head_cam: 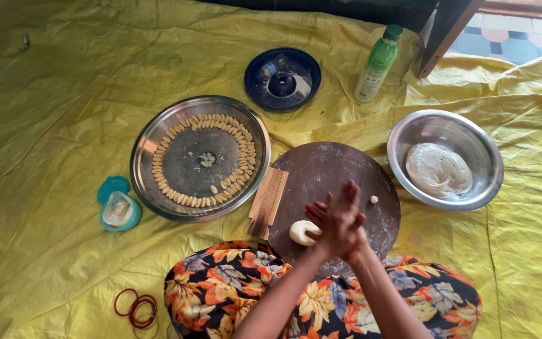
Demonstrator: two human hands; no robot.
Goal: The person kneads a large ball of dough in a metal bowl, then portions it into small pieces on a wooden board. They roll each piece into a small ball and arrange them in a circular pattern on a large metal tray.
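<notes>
Hands pressed palm to palm over round board (340, 172) — whether dough sits between left hand (329, 221) and right hand (348, 216), cannot tell.
Steel tray (152, 141) nearly ringed with shaped pieces (243, 147); dough lump (300, 231) and bowl's dough mass (438, 169) remain — lots left.

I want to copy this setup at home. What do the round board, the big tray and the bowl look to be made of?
The round board looks like dark wood with a matt, flour-dusted face, though stone cannot be ruled out. The tray and the bowl look like steel: silvery, shiny, with bright reflections on their rims. The ridged block beside the board seems pale bare wood, its grain showing.
</notes>
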